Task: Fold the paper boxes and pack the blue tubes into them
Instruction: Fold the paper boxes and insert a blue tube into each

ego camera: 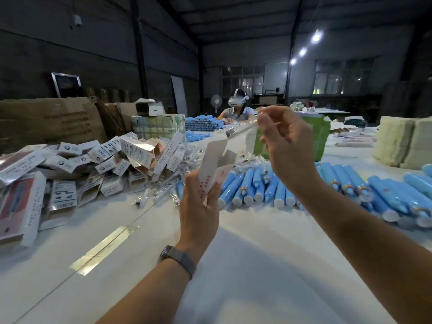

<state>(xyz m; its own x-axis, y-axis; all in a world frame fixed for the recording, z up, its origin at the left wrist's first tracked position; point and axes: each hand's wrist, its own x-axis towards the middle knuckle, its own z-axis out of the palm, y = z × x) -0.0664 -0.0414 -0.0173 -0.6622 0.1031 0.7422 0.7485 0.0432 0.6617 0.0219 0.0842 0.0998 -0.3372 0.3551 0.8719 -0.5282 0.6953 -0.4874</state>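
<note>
Left hand [198,202] grips an upright white paper box [216,167], flaps open; right hand [284,141] pinches a clear-wrapped slim applicator [240,130] above it — blue plastic tubes [257,185] lie beyond on the worktop [257,265].

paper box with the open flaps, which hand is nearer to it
Left. The left hand is gripping the paper box from below, flaps up. The right hand is raised to the box's right, apart from it, pinching a clear-wrapped stick.

The hall is dim; three bright ceiling lamps [302,52] glare at two o'clock. The white work surface [268,265] carries soft arm shadows at six o'clock. Wide-angle distortion bends the edges, and the far background is soft and hazy.
</note>
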